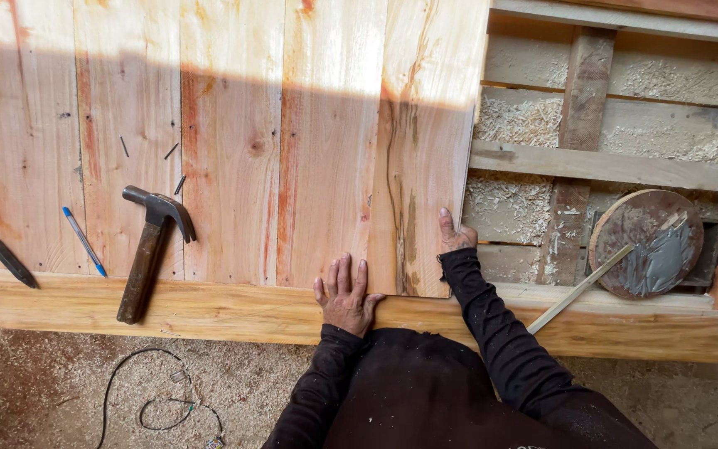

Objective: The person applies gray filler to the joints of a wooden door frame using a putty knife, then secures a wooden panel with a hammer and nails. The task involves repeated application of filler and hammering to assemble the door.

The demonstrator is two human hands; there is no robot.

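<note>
My black sleeves [425, 391] fill the foreground as my left hand [346, 293] presses flat, fingers spread, on the end board [425, 150] at its lower edge. My right hand [454, 236] grips that board's right edge. A hammer [149, 249], blue pen [85, 242] and loose nails [172, 151] lie on the planks to the left.

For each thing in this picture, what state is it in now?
Left hand: flat on the plank, fingers spread.
Right hand: gripping the plank's right edge.
Rightmost plank: lying beside the other boards.
Hammer: lying unused on the boards.
Blue pen: lying flat.
Round disc: smeared with grey paste.
Loose nails: scattered.
</note>
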